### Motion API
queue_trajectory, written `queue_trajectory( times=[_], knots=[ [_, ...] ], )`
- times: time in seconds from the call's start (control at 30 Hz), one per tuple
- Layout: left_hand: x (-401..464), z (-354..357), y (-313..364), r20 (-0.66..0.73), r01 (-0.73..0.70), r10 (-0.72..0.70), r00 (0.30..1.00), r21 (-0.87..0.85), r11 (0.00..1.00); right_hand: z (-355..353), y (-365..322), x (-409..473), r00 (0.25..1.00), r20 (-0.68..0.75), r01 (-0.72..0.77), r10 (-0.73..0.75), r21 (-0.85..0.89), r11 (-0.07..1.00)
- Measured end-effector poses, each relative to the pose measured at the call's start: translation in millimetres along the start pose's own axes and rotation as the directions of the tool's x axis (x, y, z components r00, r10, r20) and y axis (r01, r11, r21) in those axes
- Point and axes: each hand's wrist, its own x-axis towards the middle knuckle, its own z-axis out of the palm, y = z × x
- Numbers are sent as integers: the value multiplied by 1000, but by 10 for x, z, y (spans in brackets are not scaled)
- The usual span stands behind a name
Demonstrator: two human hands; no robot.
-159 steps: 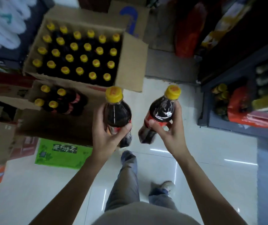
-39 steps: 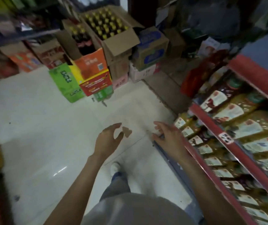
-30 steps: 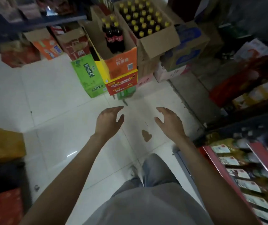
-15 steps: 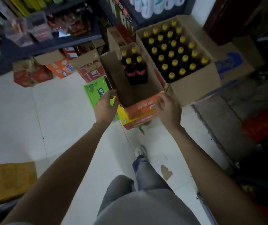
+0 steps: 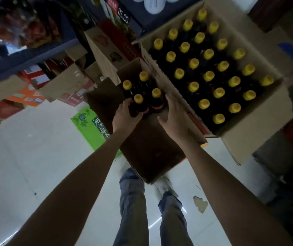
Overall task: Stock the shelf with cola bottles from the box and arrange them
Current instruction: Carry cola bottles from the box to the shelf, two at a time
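Pale glossy floor tiles [image 5: 36, 157] filled the lower left of the frame, with dark store shelving [image 5: 41, 50] and mixed cartons across the upper left.

Item: nearly emptied brown cardboard box with an orange outer face [image 5: 147, 148], centre of frame, flaps open. Contents: four dark cola bottles with yellow caps and red labels, upright, clustered in the far corner against the neighbouring carton. Probably the last of the box's stock, standing where they were packed.

Item: large full brown cardboard carton [image 5: 259, 125], upper right, touching the open box. It held rows of yellow-capped cola bottles [image 5: 207, 75], upright and apparently undisturbed; judged to be reserve stock.

Item: green printed carton [image 5: 89, 125], centre left, beside the open box.

Left hand [image 5: 124, 116]: fingers curled around the near-left cola bottle [image 5: 138, 103] at shoulder height, below the cap, likely for a firm lift.

Right hand [image 5: 174, 114]: fingers extended and spread, just beside the near-right cola bottle [image 5: 157, 99]; whether it touched the bottle could not be told. No grip formed yet.

Shelf to be stocked: not visible in this view.

Judgement: pick-up stage, one bottle per hand intended; right grasp still needed closing.
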Motion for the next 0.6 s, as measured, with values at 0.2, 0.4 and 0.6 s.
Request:
queue_trajectory(
  times=[0.2,0.4,0.6],
  knots=[
    [300,378,-154,-23,-98,98,995,4,995,533,81,402,992,-27,-122,124,72,990],
    [339,608,-209,-131,-97,87,988,-75,992,783,11,496,968,-152,-205,199,-27,978],
    [320,470,-320,-53,-206,206,977,18,978,685,-106,369,970,-184,-160,159,7,987]
  ],
)
